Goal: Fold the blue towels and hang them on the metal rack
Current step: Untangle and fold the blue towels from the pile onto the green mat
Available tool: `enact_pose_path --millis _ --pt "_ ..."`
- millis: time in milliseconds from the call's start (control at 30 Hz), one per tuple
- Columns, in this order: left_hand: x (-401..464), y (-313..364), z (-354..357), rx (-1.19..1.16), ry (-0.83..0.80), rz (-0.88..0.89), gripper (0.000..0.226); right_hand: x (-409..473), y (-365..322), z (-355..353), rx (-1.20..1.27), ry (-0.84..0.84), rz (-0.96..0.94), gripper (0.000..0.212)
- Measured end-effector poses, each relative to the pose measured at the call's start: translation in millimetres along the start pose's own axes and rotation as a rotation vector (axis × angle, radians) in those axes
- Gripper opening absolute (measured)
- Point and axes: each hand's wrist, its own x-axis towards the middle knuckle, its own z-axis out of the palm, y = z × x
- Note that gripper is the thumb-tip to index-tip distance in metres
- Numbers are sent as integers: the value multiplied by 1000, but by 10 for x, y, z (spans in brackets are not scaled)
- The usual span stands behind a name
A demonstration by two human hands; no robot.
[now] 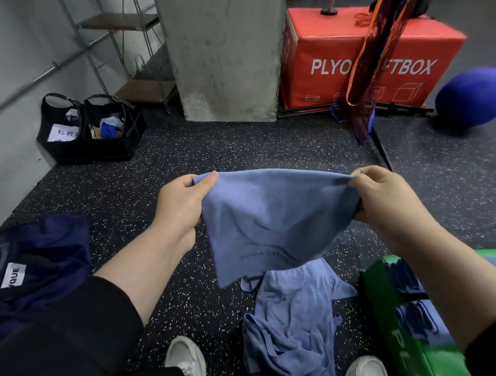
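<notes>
The speckled black floor point(157, 184) spreads out below, with a red foam box point(330, 55) and a metal rack point(117, 42) at the far side. A blue towel point(268, 222) hangs in the air above more crumpled blue towels point(292, 324) lying between two white shoes. The left hand point(184, 202) pinches its left top corner, and the right hand point(381, 195) pinches its right one.

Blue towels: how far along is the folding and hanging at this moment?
Nothing looks finished: no towel hangs on the metal rack. In hand: the left hand and right hand pinch the top corners of one blue towel, spread open and unfolded. Left: fold it, then the crumpled towels on the floor, and hang all.
</notes>
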Motion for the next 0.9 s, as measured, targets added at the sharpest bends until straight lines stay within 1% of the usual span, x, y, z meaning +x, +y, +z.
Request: enact_pose_path --millis 67,100,133,167,233,300,333,367,433,500,533,567,667,800,900 --pt "-27 -13 58 -23 -12 -52 40 23 39 34 24 -89 37 31" --pt "-38 -21 91 -28 -27 -79 46 29 53 58 30 -128 50 39" --pt "-52 -32 126 -33 -46 -106 44 19 59 91 43 -156 64 45" --pt "-73 -45 166 -29 -68 -132 36 3 68 129 67 -178 79 48" --pt "-130 -71 269 -9 -102 -138 22 -19 85 205 119 -217 112 47" --pt "-186 -125 395 46 -115 -69 21 -39 110 295 147 -256 133 33" --pt "-218 -146 453 68 -124 -27 27 -51 115 345 155 -267 142 25" --pt "-241 -166 509 104 -143 17 36 -56 127 396 177 -275 154 22" --pt "-265 -208 608 233 -181 129 44 -73 128 489 248 -276 186 24" --pt "-308 -222 694 401 -201 270 45 -82 107 580 304 -278 203 25" --pt "-328 -218 728 460 -204 310 44 -83 103 626 328 -282 208 25" --pt "-330 -223 750 488 -206 323 41 -77 104 667 354 -297 209 26" --pt "-282 -247 755 540 -179 324 35 -69 96 753 399 -368 208 42" --pt "-225 -258 723 610 -137 392 33 -24 103 835 432 -382 228 41" --pt "-237 -255 746 609 -134 428 22 -22 98 886 442 -389 240 35"
